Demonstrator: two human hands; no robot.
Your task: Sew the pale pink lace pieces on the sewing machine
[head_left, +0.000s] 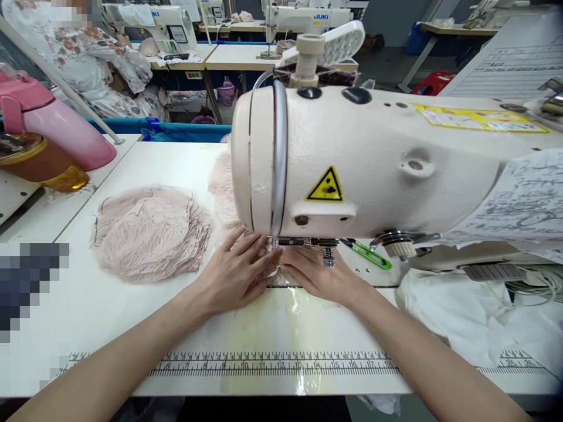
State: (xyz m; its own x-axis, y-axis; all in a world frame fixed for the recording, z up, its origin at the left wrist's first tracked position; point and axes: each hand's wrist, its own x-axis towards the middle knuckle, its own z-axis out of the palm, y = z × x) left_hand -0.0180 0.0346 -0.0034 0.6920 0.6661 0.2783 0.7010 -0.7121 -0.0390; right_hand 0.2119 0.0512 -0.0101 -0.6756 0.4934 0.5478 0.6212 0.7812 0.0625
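Note:
My left hand [235, 271] lies flat with fingers stretched out on a small piece of pale pink lace [265, 271] under the head of a cream sewing machine [373, 161]. My right hand [319, 276] rests beside it, fingers pressed down on the same lace just in front of the needle area, its fingertips partly hidden by the machine head. A stack of pink lace pieces [149, 233] lies on the white table [109, 310] to the left of my left hand.
A pink bottle [61, 126] and an amber jar [41, 164] stand at the far left. Green-handled snips [372, 257] lie by the machine. White cloth [466, 316] is heaped at the right. A ruler strip [272, 364] runs along the front edge. Another person sits at the back left.

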